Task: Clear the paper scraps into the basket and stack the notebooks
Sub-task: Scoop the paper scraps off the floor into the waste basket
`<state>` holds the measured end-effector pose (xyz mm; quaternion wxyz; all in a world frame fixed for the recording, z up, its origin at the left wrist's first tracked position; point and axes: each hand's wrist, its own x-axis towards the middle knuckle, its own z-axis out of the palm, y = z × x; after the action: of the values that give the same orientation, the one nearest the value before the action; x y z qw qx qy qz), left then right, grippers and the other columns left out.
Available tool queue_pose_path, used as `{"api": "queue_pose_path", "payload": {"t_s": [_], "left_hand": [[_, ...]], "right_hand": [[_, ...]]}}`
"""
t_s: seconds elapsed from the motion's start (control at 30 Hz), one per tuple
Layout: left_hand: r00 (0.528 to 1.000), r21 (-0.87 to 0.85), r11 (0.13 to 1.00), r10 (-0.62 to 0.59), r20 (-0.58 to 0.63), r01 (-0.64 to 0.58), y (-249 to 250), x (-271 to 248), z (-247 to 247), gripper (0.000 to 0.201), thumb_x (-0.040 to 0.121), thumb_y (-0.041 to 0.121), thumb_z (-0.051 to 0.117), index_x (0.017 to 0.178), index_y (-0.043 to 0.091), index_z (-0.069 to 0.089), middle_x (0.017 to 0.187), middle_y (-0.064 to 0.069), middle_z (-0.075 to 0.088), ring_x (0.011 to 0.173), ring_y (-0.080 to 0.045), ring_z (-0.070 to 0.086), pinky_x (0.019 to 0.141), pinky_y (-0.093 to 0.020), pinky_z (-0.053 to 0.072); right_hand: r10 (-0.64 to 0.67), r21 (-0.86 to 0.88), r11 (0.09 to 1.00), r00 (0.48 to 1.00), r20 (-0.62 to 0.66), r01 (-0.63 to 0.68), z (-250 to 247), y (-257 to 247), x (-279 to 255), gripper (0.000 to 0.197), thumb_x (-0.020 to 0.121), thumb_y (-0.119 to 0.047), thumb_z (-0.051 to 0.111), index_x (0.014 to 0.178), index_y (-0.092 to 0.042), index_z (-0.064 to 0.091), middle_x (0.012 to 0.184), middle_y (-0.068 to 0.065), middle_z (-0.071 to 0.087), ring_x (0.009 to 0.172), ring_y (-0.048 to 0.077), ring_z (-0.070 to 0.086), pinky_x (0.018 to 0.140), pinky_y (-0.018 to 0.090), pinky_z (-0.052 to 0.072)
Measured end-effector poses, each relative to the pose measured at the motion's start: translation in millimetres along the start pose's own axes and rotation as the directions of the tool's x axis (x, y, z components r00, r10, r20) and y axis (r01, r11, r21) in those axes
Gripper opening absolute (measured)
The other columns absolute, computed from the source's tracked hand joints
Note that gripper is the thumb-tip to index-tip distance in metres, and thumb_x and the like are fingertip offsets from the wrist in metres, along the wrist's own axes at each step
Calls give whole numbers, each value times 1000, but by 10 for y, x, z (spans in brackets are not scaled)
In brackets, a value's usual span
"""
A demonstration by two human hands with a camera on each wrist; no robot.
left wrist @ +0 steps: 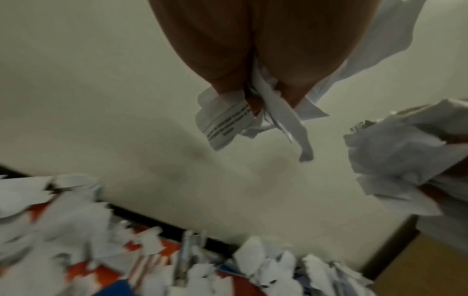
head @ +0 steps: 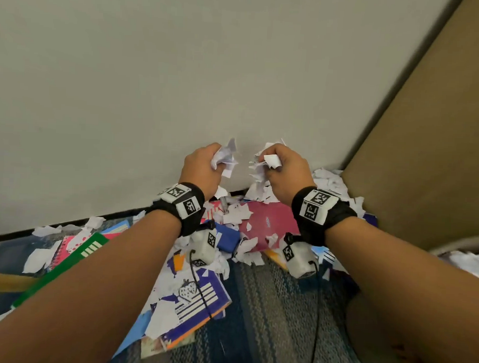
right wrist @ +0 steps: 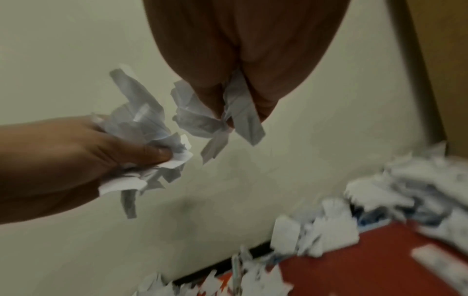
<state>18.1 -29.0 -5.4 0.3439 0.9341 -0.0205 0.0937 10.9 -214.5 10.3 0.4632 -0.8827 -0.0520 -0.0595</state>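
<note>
Both hands are raised in front of the wall, side by side and a little apart. My left hand [head: 206, 163] grips a crumpled bunch of white paper scraps [head: 226, 157], whose strips hang below the fingers [left wrist: 228, 122]. My right hand [head: 284, 166] grips another bunch of scraps [head: 262, 167], squeezed between the curled fingers [right wrist: 202, 118]. Below them, notebooks lie scattered on the carpet under more loose scraps [head: 246, 253]: a red one [head: 269, 223], a green one [head: 73, 256], a blue one [head: 227, 238] and a purple striped one [head: 197, 297].
A pale wall [head: 183, 69] meets the blue striped carpet [head: 268, 306] along a black baseboard. A tan panel [head: 426, 162] stands at the right. At the right edge shows a pale curved rim [head: 458, 244] with white paper behind it. More scraps are heaped in the corner [head: 329, 179].
</note>
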Motion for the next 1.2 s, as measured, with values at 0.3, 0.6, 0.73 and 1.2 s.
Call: {"api": "queue_pose_path", "payload": {"t_s": [0.3, 0.6, 0.73, 1.2], "left_hand": [[942, -172, 934, 329, 74, -313, 1726, -60, 321, 18, 84, 6, 59, 82, 24, 56, 84, -4, 62, 79, -24, 54, 64, -29, 38], [707, -367, 719, 680, 194, -590, 2744, -884, 750, 19, 82, 17, 53, 96, 17, 66, 89, -4, 58, 82, -20, 54, 70, -29, 40], [523, -293, 699, 695, 493, -652, 2857, -1240, 992, 28, 85, 14, 58, 111, 24, 62, 101, 0, 51, 91, -20, 53, 80, -33, 45], [302, 39, 623, 322, 897, -781, 2972, -1626, 1398, 53, 87, 40, 60, 136, 28, 43, 129, -8, 44, 113, -29, 52, 90, -38, 46]], "right_hand": [[-65, -383, 920, 996, 55, 82, -1843, -472, -361, 22, 83, -5, 62, 92, -24, 65, 92, -3, 69, 84, 17, 62, 71, 30, 52], [141, -520, 848, 990, 29, -105, -2966, -15, -1467, 25, 83, -5, 66, 85, -30, 64, 85, -13, 67, 70, -2, 57, 56, 4, 38], [282, -643, 760, 939, 198, -93, -3001, 249, -1837, 29, 83, -7, 59, 84, -35, 58, 82, -11, 64, 74, 12, 57, 59, 16, 39], [564, -822, 557, 672, 481, 121, -2808, 501, -1964, 42, 83, -22, 62, 122, -19, 46, 105, 2, 43, 98, 19, 50, 85, 29, 43]]}}
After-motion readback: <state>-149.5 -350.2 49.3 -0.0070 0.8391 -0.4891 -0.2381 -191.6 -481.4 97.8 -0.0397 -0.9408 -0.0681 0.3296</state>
